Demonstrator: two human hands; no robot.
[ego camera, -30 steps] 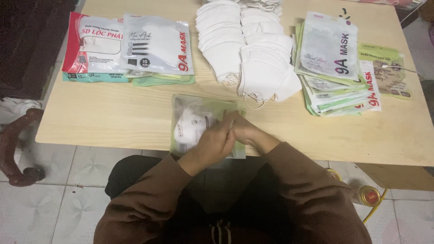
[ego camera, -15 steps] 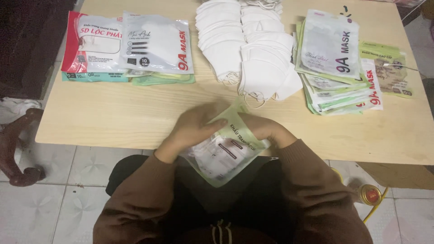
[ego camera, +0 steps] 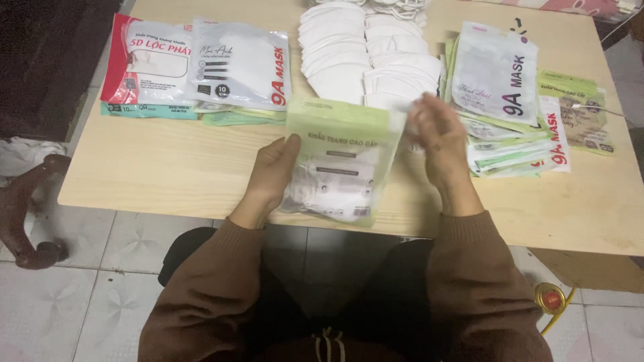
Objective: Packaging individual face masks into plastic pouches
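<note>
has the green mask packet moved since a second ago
Yes. The packet lay flat near the table edge; now the left hand holds it upright, nearer the white masks.

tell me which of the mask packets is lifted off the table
The green-topped packet in the left hand, held up at the table's near edge. The other packets lie flat in the left stack and right stack.

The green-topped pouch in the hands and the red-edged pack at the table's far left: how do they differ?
The green-topped pouch is held upright off the wooden table by the left hand; the red-edged pack lies flat on a pile. The pouch has a pale green top band, the pack a red border. The pouch is taller than wide, the pack wider than tall. Both are flat plastic packets.
</note>
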